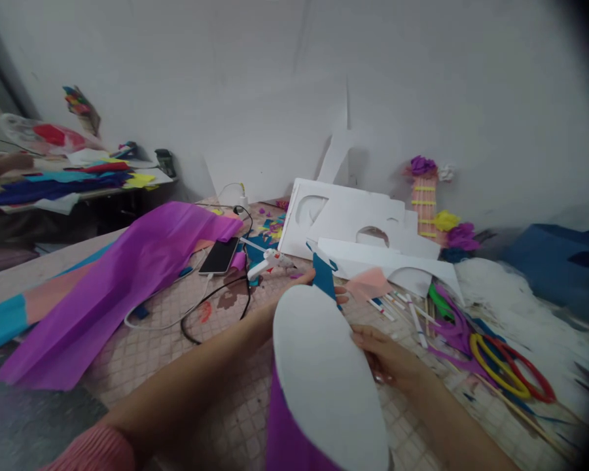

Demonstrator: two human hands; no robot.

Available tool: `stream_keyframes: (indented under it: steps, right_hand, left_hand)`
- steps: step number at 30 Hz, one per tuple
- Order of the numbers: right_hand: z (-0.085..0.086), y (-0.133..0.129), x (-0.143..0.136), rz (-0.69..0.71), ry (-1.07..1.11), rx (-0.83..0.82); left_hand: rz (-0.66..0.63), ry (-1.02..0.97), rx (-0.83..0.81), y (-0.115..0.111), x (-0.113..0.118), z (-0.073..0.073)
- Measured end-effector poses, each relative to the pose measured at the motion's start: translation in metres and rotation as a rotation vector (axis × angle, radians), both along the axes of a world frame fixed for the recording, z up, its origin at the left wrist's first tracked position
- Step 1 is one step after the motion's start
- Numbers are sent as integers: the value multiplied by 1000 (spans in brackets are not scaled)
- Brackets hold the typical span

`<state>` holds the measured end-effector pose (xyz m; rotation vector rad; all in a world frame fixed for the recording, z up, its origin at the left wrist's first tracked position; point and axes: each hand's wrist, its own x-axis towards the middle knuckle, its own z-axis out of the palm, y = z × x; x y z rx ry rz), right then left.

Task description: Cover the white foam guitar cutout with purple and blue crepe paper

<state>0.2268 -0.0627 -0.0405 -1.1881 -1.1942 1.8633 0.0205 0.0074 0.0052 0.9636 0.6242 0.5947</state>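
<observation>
A large form with a white oval face (328,373) and a purple paper side (292,432) stands close in front of me, its lower end out of view. My left hand (302,281) reaches around its far side, partly hidden behind the white face. A piece of dark blue paper (324,278) sits between that hand's thumb and fingertips. At the form's right edge my right hand (385,353) has its fingers curled against the side; some fingertips are hidden behind it.
Beyond my left hand lie a white glue gun (269,260), a phone (219,255) and cables. Purple tissue paper (112,275) spreads leftward. Cut white boards (346,216) lean at the back. Scissors (500,366), sticks and scraps cover the right side. Another person's hand (4,165) is at the far left.
</observation>
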Motion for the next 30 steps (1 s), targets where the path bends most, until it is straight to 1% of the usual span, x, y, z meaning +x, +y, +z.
stream_keyframes:
  steps: [4, 7, 9, 10, 11, 14, 15, 17, 20, 24, 26, 30]
  right_hand:
    - [4, -8, -7, 136, 1, 1]
    - [10, -10, -11, 235, 2, 31]
    - [15, -6, -9, 233, 3, 80]
    - [19, -3, -7, 185, 6, 115]
    - [22, 2, -3, 100, 10, 157]
    - [32, 15, 9, -243, 37, 284]
    - [35, 18, 13, -337, 49, 314]
    - [39, 22, 18, -454, 71, 347]
    - [42, 23, 20, -511, 96, 361]
    - [41, 22, 18, -510, 98, 357]
    - [40, 22, 18, -508, 91, 356]
    - [37, 22, 18, -511, 72, 351]
  left_hand:
    - [-6, -89, -70, 13, 1, -8]
    - [-21, -106, -101, 20, -2, -13]
    - [-46, -107, -119, 21, -5, -14]
    - [-71, -104, -135, 20, -7, -14]
    - [-98, -101, -150, 19, -8, -14]
    - [-197, -90, -183, 11, -6, -11]
    - [-230, -88, -181, 7, -5, -10]
    - [-272, -96, -166, -1, -2, -7]
    - [-294, -134, -145, -12, 3, -2]
    - [-319, -104, -140, -19, 7, 4]
    - [-321, -64, -133, -20, 7, 3]
    - [-348, -33, -118, -18, 8, -4]
